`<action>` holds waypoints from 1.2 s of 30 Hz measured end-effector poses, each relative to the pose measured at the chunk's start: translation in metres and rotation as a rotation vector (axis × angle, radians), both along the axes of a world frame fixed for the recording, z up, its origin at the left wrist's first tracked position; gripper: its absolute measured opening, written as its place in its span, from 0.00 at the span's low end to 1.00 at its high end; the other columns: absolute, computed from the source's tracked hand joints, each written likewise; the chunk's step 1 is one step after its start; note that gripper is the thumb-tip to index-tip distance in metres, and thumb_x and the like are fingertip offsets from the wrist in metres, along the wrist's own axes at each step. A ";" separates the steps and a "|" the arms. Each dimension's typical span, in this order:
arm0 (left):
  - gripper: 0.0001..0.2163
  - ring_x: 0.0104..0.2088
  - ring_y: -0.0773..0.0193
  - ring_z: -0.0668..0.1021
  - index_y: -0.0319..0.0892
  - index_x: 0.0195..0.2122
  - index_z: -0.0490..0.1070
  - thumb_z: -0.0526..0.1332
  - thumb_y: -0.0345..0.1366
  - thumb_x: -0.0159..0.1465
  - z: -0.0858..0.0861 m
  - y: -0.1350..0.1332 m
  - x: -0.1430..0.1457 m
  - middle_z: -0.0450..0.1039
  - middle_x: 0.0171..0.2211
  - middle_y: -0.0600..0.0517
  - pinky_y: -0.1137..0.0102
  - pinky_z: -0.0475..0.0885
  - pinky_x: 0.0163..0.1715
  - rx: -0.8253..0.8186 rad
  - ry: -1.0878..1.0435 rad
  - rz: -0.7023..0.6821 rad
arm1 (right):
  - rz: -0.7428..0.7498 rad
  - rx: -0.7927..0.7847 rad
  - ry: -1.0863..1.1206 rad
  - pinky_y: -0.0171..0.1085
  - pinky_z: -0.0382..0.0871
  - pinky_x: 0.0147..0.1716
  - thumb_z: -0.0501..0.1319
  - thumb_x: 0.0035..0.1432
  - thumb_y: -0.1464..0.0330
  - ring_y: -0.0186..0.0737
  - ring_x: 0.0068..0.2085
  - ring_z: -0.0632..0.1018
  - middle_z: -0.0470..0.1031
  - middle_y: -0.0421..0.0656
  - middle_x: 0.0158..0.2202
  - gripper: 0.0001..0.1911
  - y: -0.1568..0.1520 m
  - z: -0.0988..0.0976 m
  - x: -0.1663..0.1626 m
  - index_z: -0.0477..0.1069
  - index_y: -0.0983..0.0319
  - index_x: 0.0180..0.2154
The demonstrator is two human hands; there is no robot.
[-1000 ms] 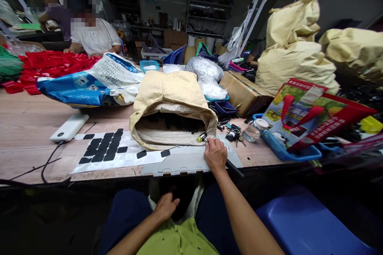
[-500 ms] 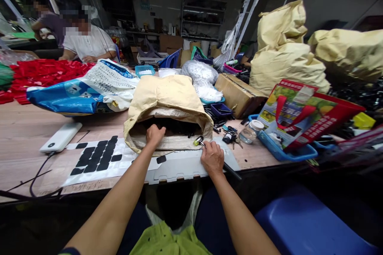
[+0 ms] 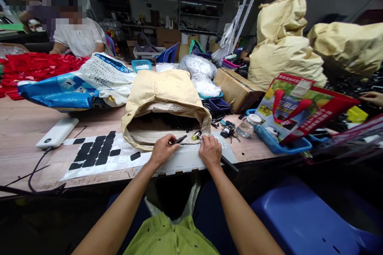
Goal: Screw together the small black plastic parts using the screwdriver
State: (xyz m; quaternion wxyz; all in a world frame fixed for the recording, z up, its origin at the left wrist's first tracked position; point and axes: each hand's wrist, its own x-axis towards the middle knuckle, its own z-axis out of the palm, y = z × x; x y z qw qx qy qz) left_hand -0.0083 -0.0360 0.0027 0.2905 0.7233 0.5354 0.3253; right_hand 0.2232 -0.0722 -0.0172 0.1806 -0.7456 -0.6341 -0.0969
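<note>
My left hand [image 3: 163, 152] is closed in a pinch on a slim black piece [image 3: 180, 139], just in front of the open mouth of a tan sack [image 3: 163, 87]. The sack lies on its side, and dark small pieces show inside it. My right hand [image 3: 210, 151] is wrapped round a black-handled tool [image 3: 229, 164]. A metal neck and a yellow-green head [image 3: 196, 135] stick out on its left, at the sack's lower lip. Beneath both hands lies a grey-white board [image 3: 179, 162].
A white sheet with black stickers [image 3: 98, 147] and a white power bank [image 3: 58, 132] lie left. Keys [image 3: 235, 135], a glass jar [image 3: 248, 125] and a blue tray [image 3: 269, 142] stand right. A co-worker [image 3: 77, 35] sits at the back left; another person's hand [image 3: 372, 97] shows far right.
My left hand has come out of the sack's mouth toward me, now with a slim black piece in its fingers. My right hand still grips the tool. The view has shifted slightly.
</note>
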 end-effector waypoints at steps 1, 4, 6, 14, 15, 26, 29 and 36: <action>0.07 0.34 0.62 0.76 0.45 0.38 0.74 0.66 0.40 0.60 -0.005 -0.007 0.007 0.77 0.35 0.53 0.69 0.68 0.36 0.017 0.015 -0.051 | -0.001 0.002 0.001 0.40 0.54 0.40 0.59 0.66 0.67 0.46 0.46 0.69 0.72 0.47 0.44 0.11 0.000 0.000 0.000 0.72 0.58 0.50; 0.06 0.40 0.58 0.75 0.44 0.37 0.73 0.67 0.36 0.60 -0.017 -0.015 0.020 0.76 0.37 0.51 0.66 0.68 0.42 0.107 0.089 -0.089 | 0.001 0.016 0.004 0.40 0.54 0.41 0.59 0.66 0.67 0.46 0.46 0.69 0.72 0.46 0.44 0.11 -0.001 0.001 0.000 0.72 0.57 0.50; 0.06 0.41 0.58 0.75 0.44 0.38 0.73 0.67 0.35 0.60 -0.022 -0.015 0.021 0.75 0.37 0.51 0.65 0.68 0.44 0.146 0.113 -0.092 | 0.003 0.023 0.002 0.41 0.54 0.41 0.59 0.66 0.67 0.46 0.46 0.69 0.72 0.45 0.44 0.11 -0.002 0.000 0.000 0.73 0.57 0.49; 0.06 0.40 0.59 0.75 0.44 0.38 0.74 0.67 0.34 0.59 -0.026 -0.010 0.017 0.73 0.35 0.52 0.66 0.68 0.43 0.119 0.098 -0.089 | 0.034 0.008 0.055 0.40 0.57 0.40 0.59 0.66 0.69 0.45 0.44 0.70 0.74 0.47 0.43 0.12 0.002 -0.001 0.005 0.75 0.59 0.50; 0.06 0.40 0.59 0.75 0.44 0.38 0.75 0.68 0.34 0.59 -0.027 -0.009 0.018 0.73 0.35 0.53 0.67 0.68 0.42 0.120 0.098 -0.084 | 0.041 0.010 0.081 0.40 0.58 0.41 0.58 0.66 0.70 0.45 0.44 0.71 0.74 0.47 0.43 0.12 0.002 0.002 0.007 0.75 0.59 0.50; 0.07 0.38 0.60 0.74 0.43 0.40 0.81 0.68 0.35 0.60 -0.030 -0.008 0.019 0.73 0.33 0.52 0.67 0.67 0.41 0.122 0.054 -0.072 | 0.338 0.139 0.406 0.39 0.69 0.47 0.50 0.71 0.67 0.44 0.45 0.77 0.77 0.47 0.42 0.17 -0.038 0.022 -0.013 0.75 0.61 0.52; 0.07 0.38 0.60 0.74 0.43 0.40 0.81 0.69 0.35 0.60 -0.031 -0.007 0.019 0.73 0.32 0.52 0.68 0.67 0.41 0.129 0.043 -0.081 | 0.333 0.156 0.389 0.40 0.70 0.48 0.50 0.72 0.66 0.45 0.46 0.77 0.77 0.48 0.42 0.18 -0.045 0.020 -0.019 0.74 0.62 0.53; 0.08 0.38 0.60 0.74 0.43 0.40 0.81 0.69 0.34 0.59 -0.031 -0.008 0.020 0.73 0.32 0.52 0.67 0.68 0.41 0.120 0.040 -0.068 | 0.337 0.106 0.333 0.39 0.71 0.45 0.50 0.71 0.68 0.44 0.44 0.78 0.77 0.48 0.41 0.17 -0.044 0.022 -0.029 0.75 0.61 0.52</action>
